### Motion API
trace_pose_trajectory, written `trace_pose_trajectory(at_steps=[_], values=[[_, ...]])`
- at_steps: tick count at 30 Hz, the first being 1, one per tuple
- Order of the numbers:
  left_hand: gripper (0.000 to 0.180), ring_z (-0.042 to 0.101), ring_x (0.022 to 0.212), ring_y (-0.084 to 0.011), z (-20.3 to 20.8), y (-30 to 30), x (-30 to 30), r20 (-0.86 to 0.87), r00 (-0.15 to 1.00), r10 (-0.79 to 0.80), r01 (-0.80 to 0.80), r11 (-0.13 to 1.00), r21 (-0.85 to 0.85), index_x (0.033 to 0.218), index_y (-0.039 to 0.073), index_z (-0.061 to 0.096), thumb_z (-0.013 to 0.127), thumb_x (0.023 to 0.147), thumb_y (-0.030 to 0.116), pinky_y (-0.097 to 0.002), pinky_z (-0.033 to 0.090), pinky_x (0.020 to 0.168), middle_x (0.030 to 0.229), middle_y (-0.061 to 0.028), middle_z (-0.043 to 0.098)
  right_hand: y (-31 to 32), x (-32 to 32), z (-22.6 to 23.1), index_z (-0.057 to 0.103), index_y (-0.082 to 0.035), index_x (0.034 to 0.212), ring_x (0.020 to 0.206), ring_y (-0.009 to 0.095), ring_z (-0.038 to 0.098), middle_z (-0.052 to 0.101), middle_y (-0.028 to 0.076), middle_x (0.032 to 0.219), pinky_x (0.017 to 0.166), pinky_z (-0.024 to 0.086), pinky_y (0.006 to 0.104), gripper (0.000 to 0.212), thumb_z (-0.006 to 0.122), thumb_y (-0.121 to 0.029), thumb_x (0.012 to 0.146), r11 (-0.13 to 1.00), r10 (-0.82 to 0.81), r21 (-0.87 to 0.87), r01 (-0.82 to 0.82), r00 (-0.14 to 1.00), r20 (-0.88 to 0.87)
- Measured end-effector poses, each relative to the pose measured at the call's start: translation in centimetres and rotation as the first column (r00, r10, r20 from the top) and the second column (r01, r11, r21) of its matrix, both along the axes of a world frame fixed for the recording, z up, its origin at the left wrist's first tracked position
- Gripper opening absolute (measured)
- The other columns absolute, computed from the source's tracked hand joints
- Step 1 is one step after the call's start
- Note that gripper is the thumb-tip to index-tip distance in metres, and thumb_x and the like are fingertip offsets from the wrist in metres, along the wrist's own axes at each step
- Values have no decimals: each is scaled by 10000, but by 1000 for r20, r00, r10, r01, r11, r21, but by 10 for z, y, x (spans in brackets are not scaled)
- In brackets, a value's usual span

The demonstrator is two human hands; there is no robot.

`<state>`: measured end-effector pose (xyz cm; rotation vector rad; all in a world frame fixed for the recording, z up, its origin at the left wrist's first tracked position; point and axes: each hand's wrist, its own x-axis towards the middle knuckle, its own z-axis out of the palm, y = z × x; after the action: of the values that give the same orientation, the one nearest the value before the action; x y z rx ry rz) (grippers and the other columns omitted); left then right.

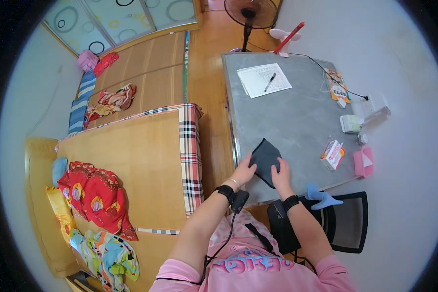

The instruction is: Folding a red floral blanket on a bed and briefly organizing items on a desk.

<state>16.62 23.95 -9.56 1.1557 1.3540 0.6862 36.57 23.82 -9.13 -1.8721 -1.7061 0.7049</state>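
Dark cloth (264,158) lies flat on the grey table (287,117), close to the table's near edge and toward its left side. Left hand (243,171) rests on the cloth's left edge with fingers spread and pressed down; it grips nothing. Right hand (281,175) lies on the cloth's lower right part, also flat and open, fingers pointing away from the body.

Further along the table from the cloth, to the right, stands a small red-and-white box (333,155), with a pink item (364,162) beyond it at the right edge. At the far end of the table lie a sheet of paper (264,80) and a pen (270,82) on top of it. A black chair (343,221) stands at the near right corner, with a blue object (321,197) on it.

Risk: the cloth sits near the table's edge, so a pull toward the body could drag it off. Uneven pressure from the two hands could bunch or skew it.

Limits of view: the cloth's type and any folds beneath it cannot be determined. Fingertip contact is too small to resolve. The blue object's identity is unclear.
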Motion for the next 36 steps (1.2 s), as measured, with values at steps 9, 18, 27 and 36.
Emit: trace_pose_trajectory(at_steps=[9, 18, 27, 36], values=[[376, 609, 1115, -197, -23, -56, -111, 42, 982, 184, -172, 963, -206, 1295, -30, 567, 476, 1021, 209, -299, 471, 961, 1223, -124, 647, -4, -134, 4, 628, -8, 1108, 1073, 381, 608, 625, 237, 1169, 892, 494, 417, 261, 609, -167, 901, 880, 431, -148, -452, 889, -155], [285, 671, 916, -220, -67, -186, -313, -20, 559, 829, -806, 538, -245, 1014, -10, 688, 498, 981, 200, -329, 519, 831, 958, -123, 714, -51, -344, -2, 679, -4, 957, 803, 266, 657, 676, 173, 878, 724, 504, 354, 203, 572, -177, 945, 490, 777, -199, -849, 529, -341], [267, 646, 951, -186, -112, -313, -402, -90, 98, 991, -973, 77, -216, 1084, -28, 636, 527, 989, 197, -304, 513, 857, 1033, -114, 687, -88, -510, -44, 671, 3, 944, 709, 244, 637, 663, 161, 795, 663, 501, 345, 264, 589, -248, 950, 43, 951, -414, -909, 164, -263], [348, 609, 1050, -257, -211, -380, -419, -225, -280, 933, -932, -320, -168, 1219, -27, 549, 579, 952, 195, -359, 485, 920, 1159, -162, 624, -119, -647, -125, 630, -22, 1113, 747, 250, 662, 687, 142, 828, 708, 533, 353, 275, 605, -217, 921, -283, 950, -406, -869, -196, -241]])
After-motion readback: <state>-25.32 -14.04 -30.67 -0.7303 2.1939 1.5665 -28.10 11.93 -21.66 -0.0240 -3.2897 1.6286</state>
